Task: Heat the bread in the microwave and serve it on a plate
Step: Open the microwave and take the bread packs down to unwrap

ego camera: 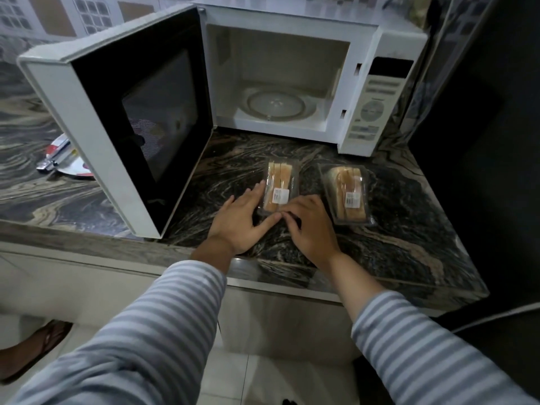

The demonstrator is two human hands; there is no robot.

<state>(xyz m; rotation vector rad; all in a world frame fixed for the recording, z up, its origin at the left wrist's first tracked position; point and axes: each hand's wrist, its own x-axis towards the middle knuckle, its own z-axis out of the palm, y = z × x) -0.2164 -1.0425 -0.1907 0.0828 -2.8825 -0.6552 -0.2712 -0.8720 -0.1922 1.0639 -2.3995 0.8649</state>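
Both hands, left (244,219) fingers spread, right (308,223) curled, bracket the near end of the left bread pack (279,188) by the surface's front edge, likely to open it before the open microwave (280,83).

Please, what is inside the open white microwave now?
Inside the white microwave only the round glass turntable shows, with nothing on it. The near part of the cavity floor is hidden behind the front frame.

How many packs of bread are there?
2. One pack lies on the counter between both hands; the other pack sits to its right, untouched. Neither is in the microwave yet.
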